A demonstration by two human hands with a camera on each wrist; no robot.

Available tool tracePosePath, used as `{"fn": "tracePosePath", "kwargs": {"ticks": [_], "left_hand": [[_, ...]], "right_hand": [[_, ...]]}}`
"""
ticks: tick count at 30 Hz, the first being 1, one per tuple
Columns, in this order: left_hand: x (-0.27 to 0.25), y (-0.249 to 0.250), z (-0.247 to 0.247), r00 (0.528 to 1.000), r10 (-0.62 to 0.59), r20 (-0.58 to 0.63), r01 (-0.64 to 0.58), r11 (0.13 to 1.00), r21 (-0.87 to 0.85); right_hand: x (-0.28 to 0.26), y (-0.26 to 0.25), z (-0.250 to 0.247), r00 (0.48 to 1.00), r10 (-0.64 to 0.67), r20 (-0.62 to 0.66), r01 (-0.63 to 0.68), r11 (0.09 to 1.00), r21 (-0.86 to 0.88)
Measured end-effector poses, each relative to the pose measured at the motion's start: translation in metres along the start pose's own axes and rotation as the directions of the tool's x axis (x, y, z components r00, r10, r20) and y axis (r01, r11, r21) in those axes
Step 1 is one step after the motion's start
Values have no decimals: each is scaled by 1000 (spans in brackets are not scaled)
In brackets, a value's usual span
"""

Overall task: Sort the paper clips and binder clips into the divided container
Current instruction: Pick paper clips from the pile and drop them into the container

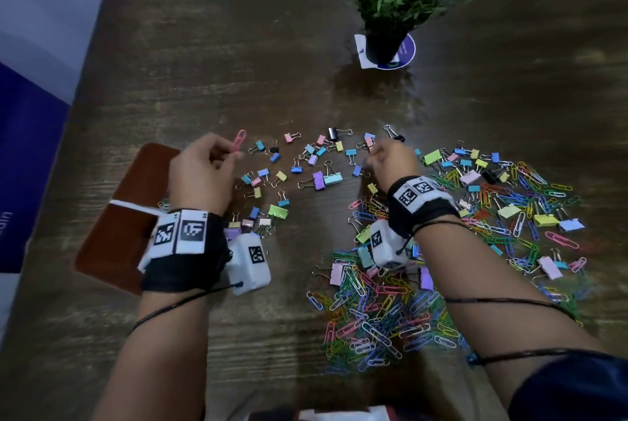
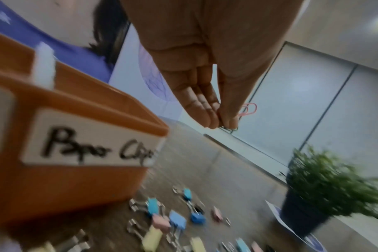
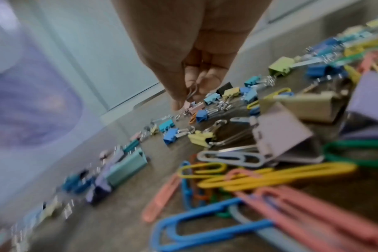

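My left hand (image 1: 234,155) hovers beside the orange divided container (image 1: 112,250) and pinches a pink paper clip (image 1: 239,140) between thumb and fingers. The left wrist view shows the same pink clip (image 2: 249,110) past the fingertips (image 2: 211,119), with the container's compartment labelled "Paper Clips" (image 2: 86,146) just to the left. My right hand (image 1: 370,157) is down among the scattered binder clips (image 1: 319,179). In the right wrist view its fingertips (image 3: 179,100) pinch the wire handle of a small pink binder clip (image 3: 193,106). A heap of coloured paper clips (image 1: 380,318) lies under my right forearm.
A potted plant (image 1: 387,46) stands on a white-and-purple coaster at the back of the dark wooden table (image 1: 238,46). A white divider (image 1: 136,206) splits the container. More mixed clips (image 1: 516,210) spread to the right. A purple and white wall (image 1: 20,148) lies beyond the table's left edge.
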State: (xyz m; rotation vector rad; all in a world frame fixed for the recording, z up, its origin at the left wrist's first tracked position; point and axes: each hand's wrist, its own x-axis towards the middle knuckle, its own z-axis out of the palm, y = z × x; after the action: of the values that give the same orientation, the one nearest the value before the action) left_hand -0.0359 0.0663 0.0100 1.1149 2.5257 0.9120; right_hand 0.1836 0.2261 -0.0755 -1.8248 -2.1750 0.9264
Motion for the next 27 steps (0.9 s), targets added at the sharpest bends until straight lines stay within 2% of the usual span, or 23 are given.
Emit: {"fn": "tracePosePath", "kwargs": {"ticks": [3, 7, 10, 14, 17, 20, 24, 27], "left_hand": [[-1, -24, -24, 994, -74, -85, 82, 992, 98], [-2, -50, -38, 976, -185, -112, 204, 961, 188], [-4, -57, -42, 969, -222, -105, 240, 944, 225], [-3, -59, -40, 960, -275, -49, 277, 915, 292], [0, -63, -36, 949, -316, -2, 303, 906, 296], [1, -67, -33, 951, -309, 32, 285, 909, 305], [1, -63, -33, 971, -231, -59, 236, 896, 376], [2, -60, -38, 969, -241, -62, 246, 888, 389]], "right_hand": [[0, 4, 2, 988, 148, -44, -145, 987, 65], [-2, 1, 6, 984, 176, -12, -176, 984, -3], [0, -4, 10, 986, 166, -25, -166, 986, 12], [1, -9, 11, 999, 38, 7, -36, 990, -134], [3, -5, 10, 1000, -1, -9, -1, 982, -190], [4, -1, 6, 999, 36, 21, -31, 979, -201], [1, 6, 3, 992, 119, -36, -122, 989, -78], [0, 13, 1, 982, 181, -60, -183, 983, -23]]}}
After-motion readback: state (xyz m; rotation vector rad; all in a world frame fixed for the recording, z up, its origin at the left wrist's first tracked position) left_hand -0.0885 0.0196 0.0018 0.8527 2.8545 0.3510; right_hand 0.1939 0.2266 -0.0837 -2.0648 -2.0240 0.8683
